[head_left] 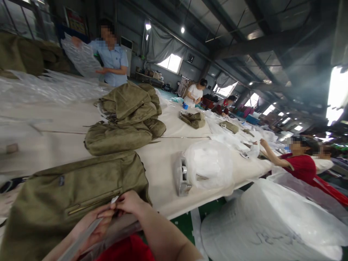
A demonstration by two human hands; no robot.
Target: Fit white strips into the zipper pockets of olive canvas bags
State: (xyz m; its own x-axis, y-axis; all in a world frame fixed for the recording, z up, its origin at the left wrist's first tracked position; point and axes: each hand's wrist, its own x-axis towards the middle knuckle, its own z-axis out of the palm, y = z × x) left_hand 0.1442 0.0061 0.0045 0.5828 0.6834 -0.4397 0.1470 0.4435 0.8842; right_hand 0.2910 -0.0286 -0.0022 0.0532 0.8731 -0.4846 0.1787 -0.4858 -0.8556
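At eight o'clock on the worktop (160, 174), the nearest olive bag (89, 172) looks soft, floppy and probably light, best lifted by its seamed edges. Near its zip (94, 203), left hand (91, 219) and right hand (132, 202) each grip a pale, seemingly pliable strip (81, 237).

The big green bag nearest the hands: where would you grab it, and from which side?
Probably by the edge of its right end, coming from picture right: the bag lies flat, that end faces bare tabletop, and gripping there avoids the zipper beside the right hand.
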